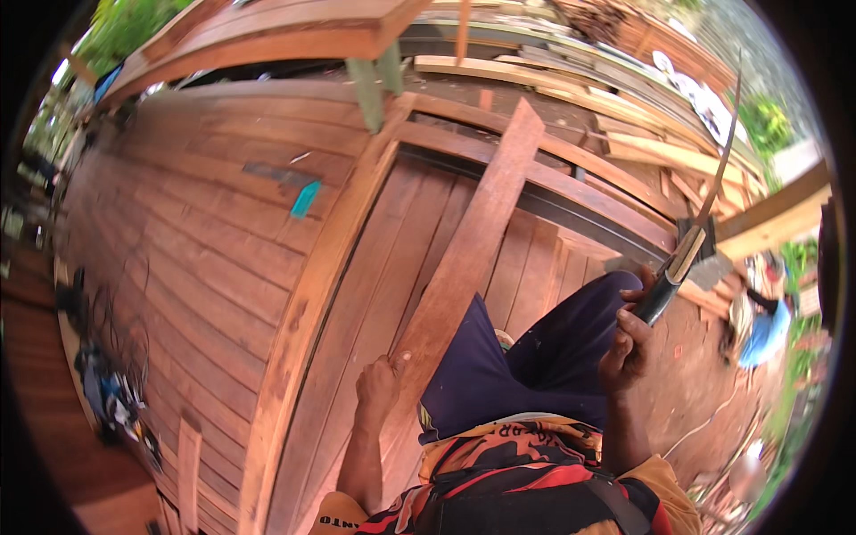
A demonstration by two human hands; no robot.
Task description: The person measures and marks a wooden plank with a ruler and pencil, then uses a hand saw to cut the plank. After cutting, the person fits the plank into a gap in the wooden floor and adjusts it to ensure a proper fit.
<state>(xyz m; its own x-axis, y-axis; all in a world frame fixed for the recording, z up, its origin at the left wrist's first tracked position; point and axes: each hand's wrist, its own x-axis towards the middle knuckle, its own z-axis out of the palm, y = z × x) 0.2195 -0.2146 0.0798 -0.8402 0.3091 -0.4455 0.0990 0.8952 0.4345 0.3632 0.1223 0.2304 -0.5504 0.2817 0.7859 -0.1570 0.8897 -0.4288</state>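
A long reddish-brown plank [481, 223] slants away from my lap, its far end cut at an angle and resting over the frame's far beam [571, 189]. My left hand [379, 385] is closed on the near left edge of this plank, thumb on top. Out to the right, my right hand [629, 337] grips a machete [687, 254] by its handle, which is part wood and part black wrapping. The thin dark blade points up and away, clear of the plank. My bent legs [553, 357] are beside the plank.
Decking boards [205, 241] spread to the left, with a teal flat piece [305, 199] on them. A raised wooden bench [276, 40] stands at the far left. Stacked timber [571, 85] lies beyond the frame. Cables and tools [111, 383] sit at the lower left; bare dirt is at right.
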